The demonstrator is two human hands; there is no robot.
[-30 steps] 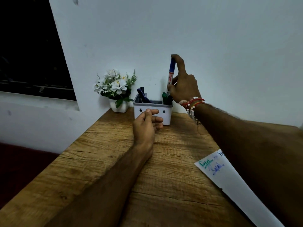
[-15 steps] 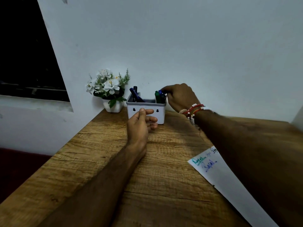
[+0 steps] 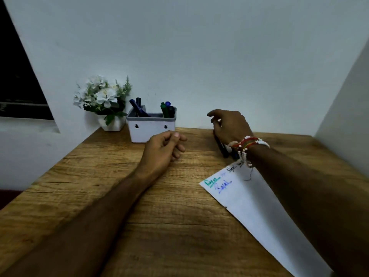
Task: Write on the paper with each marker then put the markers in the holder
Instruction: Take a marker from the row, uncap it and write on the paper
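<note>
A white holder [image 3: 151,130] stands at the back of the wooden table [image 3: 159,226], against the wall. Dark blue markers [image 3: 137,109] lean in its left end, and a green and a blue marker [image 3: 166,108] stand in its right end. My left hand [image 3: 162,150] rests on the table just in front of the holder, fingers loosely curled and holding nothing. My right hand [image 3: 229,124] hovers over several dark markers [image 3: 223,148] lying on the table, fingers spread downward, partly hiding them. The white paper [image 3: 259,206], with green, blue and black writing, lies under my right forearm.
A white pot of white flowers [image 3: 103,96] sits left of the holder in the back corner. The table's left edge drops off to the floor. A side wall [image 3: 349,116] closes the right end of the table.
My right hand lowered the blue marker into the holder, let it go, and moved right over the markers on the table. My left hand drew back slightly from the holder.
</note>
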